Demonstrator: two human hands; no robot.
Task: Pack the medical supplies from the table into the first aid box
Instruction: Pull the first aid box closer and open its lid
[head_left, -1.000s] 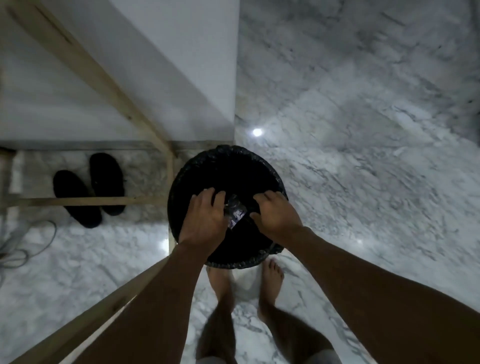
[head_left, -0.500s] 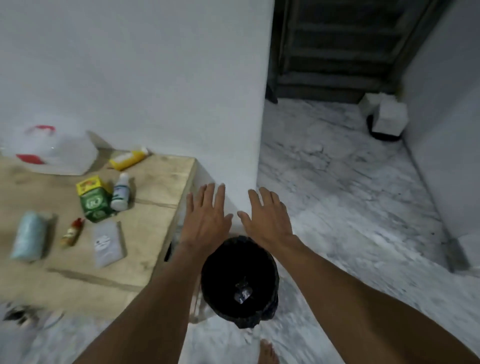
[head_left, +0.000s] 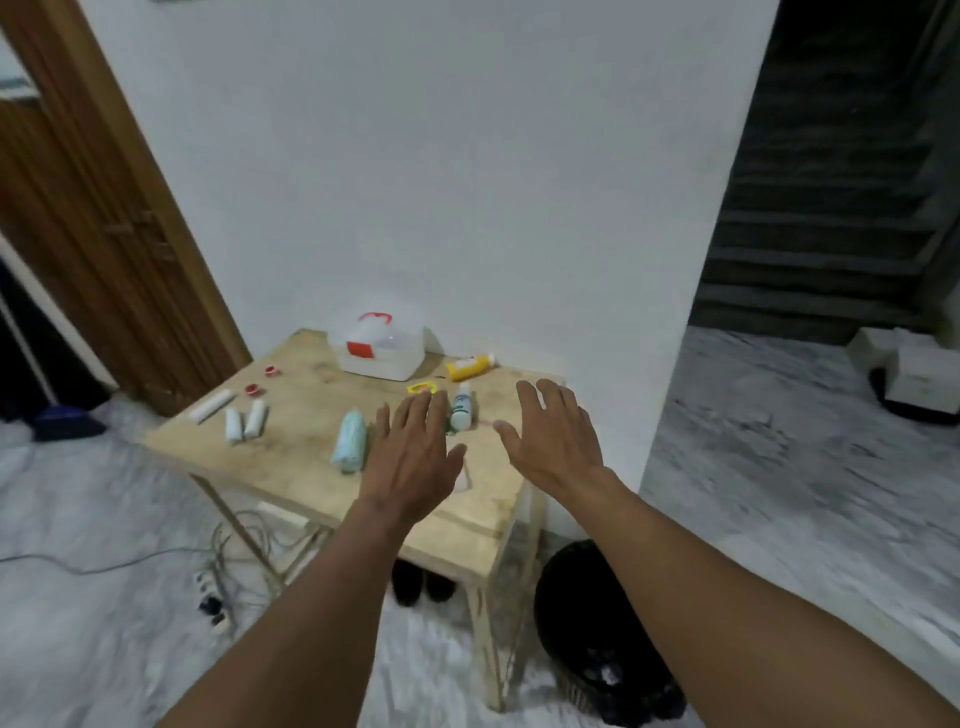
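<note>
A clear first aid box (head_left: 382, 347) with a red handle and red latch stands shut at the back of the wooden table (head_left: 311, 467). Supplies lie around it: a yellow tube (head_left: 469, 368), a small white bottle (head_left: 461, 411), a pale blue roll (head_left: 350, 440), two white rolls (head_left: 244, 423), a white strip (head_left: 212, 405) and two small red-and-white tape rolls (head_left: 260, 380). My left hand (head_left: 415, 457) hovers over the table's right part, fingers spread, holding nothing, and it hides a green box with a yellow top. My right hand (head_left: 556, 436) is open above the table's right edge.
A black waste bin (head_left: 597, 634) stands on the marble floor by the table's right front leg. Cables and a power strip (head_left: 213, 597) lie under the left side. Dark shoes (head_left: 421, 582) sit beneath the table. A wooden door (head_left: 104, 218) is at left, stairs at right.
My view has swung up from the waste bin to the table. A small wrapper that was between my hands has dropped into the bin, and both hands, now with nothing in them, have risen over the table.
</note>
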